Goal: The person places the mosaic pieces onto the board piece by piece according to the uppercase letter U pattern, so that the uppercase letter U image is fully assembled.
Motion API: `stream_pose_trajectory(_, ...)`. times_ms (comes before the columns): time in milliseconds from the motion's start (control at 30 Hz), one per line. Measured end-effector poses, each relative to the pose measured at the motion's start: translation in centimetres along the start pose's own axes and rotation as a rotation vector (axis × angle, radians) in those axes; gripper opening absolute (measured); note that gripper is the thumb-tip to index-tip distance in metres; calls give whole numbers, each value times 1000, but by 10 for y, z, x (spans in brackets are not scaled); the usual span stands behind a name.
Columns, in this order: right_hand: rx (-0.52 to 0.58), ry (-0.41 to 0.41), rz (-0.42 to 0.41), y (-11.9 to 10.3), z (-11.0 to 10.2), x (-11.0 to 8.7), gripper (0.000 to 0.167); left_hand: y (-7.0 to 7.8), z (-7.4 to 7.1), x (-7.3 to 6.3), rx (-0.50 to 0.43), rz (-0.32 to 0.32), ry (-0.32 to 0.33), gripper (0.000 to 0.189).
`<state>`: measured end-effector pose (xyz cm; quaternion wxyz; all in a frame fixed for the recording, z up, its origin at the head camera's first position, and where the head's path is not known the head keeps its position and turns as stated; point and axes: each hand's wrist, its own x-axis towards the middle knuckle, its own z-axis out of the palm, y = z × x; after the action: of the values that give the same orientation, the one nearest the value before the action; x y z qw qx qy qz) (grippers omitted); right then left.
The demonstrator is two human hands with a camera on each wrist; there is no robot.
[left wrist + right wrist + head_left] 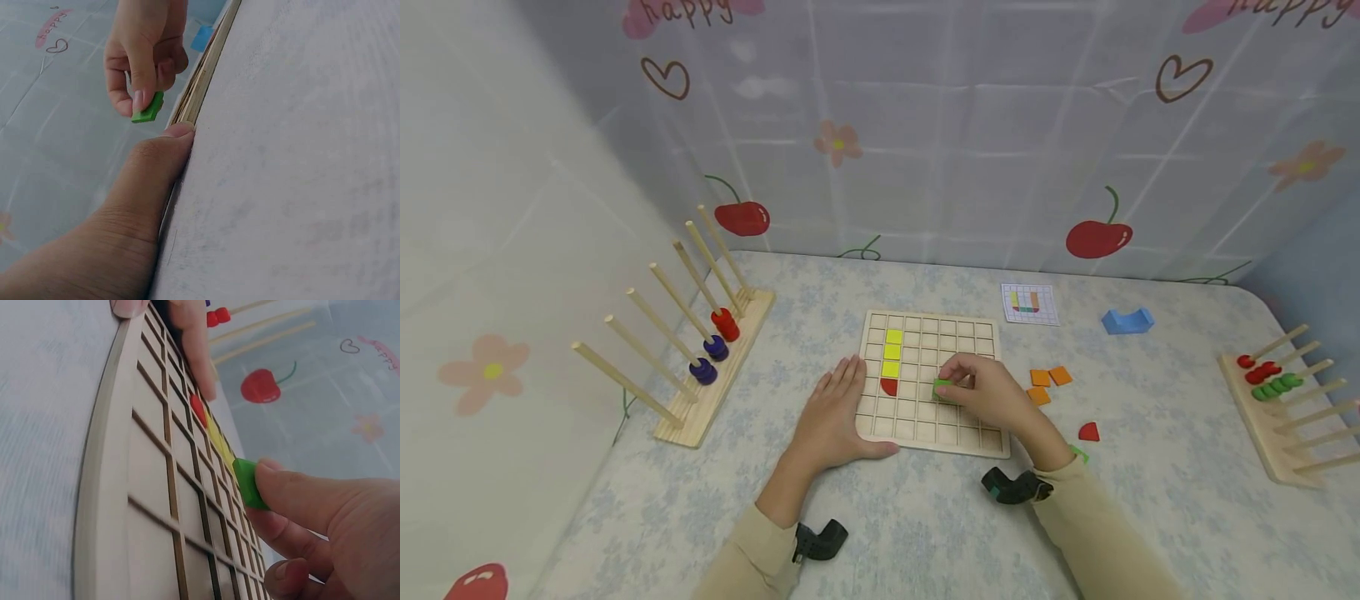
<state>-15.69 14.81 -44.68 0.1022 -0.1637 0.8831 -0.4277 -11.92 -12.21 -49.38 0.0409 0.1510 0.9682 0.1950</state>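
A wooden grid board [955, 452] lies on the table. In one column on its left side are several yellow square tiles [892, 352] and, just below them, a red quarter-circle tile [889, 387]. My left hand [835, 412] rests at the board's left edge with fingers straight, its thumb [147, 172] touching the front edge. Above the middle of the grid, my right hand [992, 392] pinches a green square tile [250, 482] between thumb and fingers. The right wrist view shows this tile tilted; whether it touches the board I cannot tell.
Right of the board lie orange tiles [1039, 378], a red quarter-circle piece [1089, 432] and a green piece [1079, 453] partly under my right arm. Behind are a pattern card [1030, 305] and a blue block [1127, 322]. Peg racks with beads stand left [715, 417] and right [1262, 433].
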Motion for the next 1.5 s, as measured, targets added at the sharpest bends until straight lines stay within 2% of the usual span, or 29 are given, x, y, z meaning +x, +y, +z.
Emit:
stream_pose_trajectory(300,-3,6,13,-11,21,15,12,0,0,0,14,2,-5,137)
stream_pose_trajectory(633,-70,34,36,-18,36,21,12,2,-3,-1,9,3,-7,137)
stream_pose_trajectory(900,-113,48,50,-23,41,23,10,1,-2,0,14,5,-6,137)
stream_pose_trajectory(1100,-160,62,30,-23,43,23,10,1,-2,0,20,6,-4,137)
stream_pose_trajectory(1300,-167,70,30,-21,44,23,9,1,-3,-1,15,4,-7,137)
stream_pose_trajectory(1500,-157,35,-4,-20,41,20,6,0,-1,0,18,2,-9,138)
